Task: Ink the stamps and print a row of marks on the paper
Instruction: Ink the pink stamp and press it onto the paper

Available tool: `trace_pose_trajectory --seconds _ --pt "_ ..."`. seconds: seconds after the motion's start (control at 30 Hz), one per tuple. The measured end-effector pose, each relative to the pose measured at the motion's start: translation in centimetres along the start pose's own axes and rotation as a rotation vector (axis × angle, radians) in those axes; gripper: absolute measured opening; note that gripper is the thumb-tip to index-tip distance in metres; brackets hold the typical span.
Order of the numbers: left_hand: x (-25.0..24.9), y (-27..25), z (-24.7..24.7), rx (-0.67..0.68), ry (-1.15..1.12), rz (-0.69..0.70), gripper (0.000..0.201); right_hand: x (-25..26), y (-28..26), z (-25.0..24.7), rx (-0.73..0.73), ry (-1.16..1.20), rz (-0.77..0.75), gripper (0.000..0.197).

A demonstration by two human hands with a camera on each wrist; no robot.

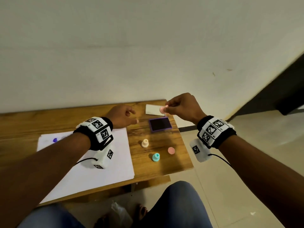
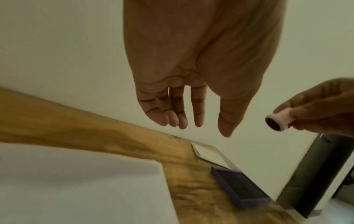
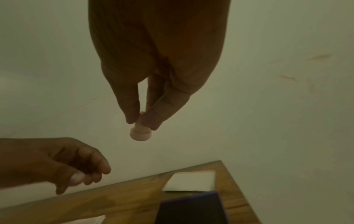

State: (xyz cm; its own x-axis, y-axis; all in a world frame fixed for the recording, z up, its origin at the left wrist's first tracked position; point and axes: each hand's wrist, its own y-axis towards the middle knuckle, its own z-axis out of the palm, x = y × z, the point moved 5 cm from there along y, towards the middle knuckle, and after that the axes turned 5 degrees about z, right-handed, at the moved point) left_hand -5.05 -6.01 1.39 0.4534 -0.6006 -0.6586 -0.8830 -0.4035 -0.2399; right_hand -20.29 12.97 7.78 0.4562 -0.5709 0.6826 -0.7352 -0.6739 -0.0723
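Note:
My right hand (image 1: 166, 110) pinches a small pink stamp (image 1: 162, 109) by its stem, in the air above the far edge of the purple ink pad (image 1: 160, 124). In the left wrist view that pink stamp (image 2: 277, 121) shows a dark round face. The right wrist view shows the pink stamp (image 3: 140, 133) hanging below my fingertips (image 3: 132, 118). My left hand (image 1: 131, 117) hovers with relaxed fingers, holding nothing, over the wood just past the white paper (image 1: 98, 175). A blue mark (image 1: 55, 140) sits near the paper's far left corner.
On the wooden table (image 1: 156, 167) stand a cream stamp (image 1: 145, 143), a teal stamp (image 1: 156, 157) and a pink cap (image 1: 171, 150) right of the paper. A white lid (image 1: 153, 109) lies behind the pad by the wall. The table's right edge drops to tiled floor.

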Motion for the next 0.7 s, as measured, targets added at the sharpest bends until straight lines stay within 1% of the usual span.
trace_pose_trajectory --seconds 0.07,0.13,0.17,0.23,0.33,0.4,0.5,0.63,0.7 --pt "1.2 -2.2 -2.7 -0.038 0.018 0.008 0.039 1.9 0.1 1.5 0.041 -0.017 -0.013 0.032" --pt "3.0 -4.8 -5.1 -0.073 0.067 -0.005 0.032 4.4 0.2 3.3 0.068 -0.034 -0.05 0.028" --pt "3.8 -6.0 -5.8 -0.07 0.105 -0.009 0.028 5.5 0.2 4.1 0.081 -0.038 -0.07 0.026" --pt "6.1 -8.5 -7.0 -0.051 0.214 -0.008 0.028 8.1 0.3 6.4 0.104 -0.063 -0.107 0.025" --pt "9.9 -11.6 -7.7 -0.015 0.309 -0.058 0.034 11.7 0.3 10.1 0.157 -0.12 -0.159 0.02" --pt "12.3 -13.4 -7.8 0.011 0.335 -0.105 0.042 13.6 0.3 12.8 0.192 -0.158 -0.181 0.018" --pt "15.3 -15.3 -7.8 0.038 0.398 -0.179 0.063 15.2 0.4 16.5 0.243 -0.224 -0.181 0.017" --pt "18.5 -17.4 -8.3 -0.029 0.441 -0.25 0.081 15.8 0.5 19.7 0.268 -0.301 -0.165 0.018" --pt "20.1 -18.1 -7.8 -0.025 0.414 -0.282 0.091 15.8 0.5 20.7 0.269 -0.342 -0.164 0.019"
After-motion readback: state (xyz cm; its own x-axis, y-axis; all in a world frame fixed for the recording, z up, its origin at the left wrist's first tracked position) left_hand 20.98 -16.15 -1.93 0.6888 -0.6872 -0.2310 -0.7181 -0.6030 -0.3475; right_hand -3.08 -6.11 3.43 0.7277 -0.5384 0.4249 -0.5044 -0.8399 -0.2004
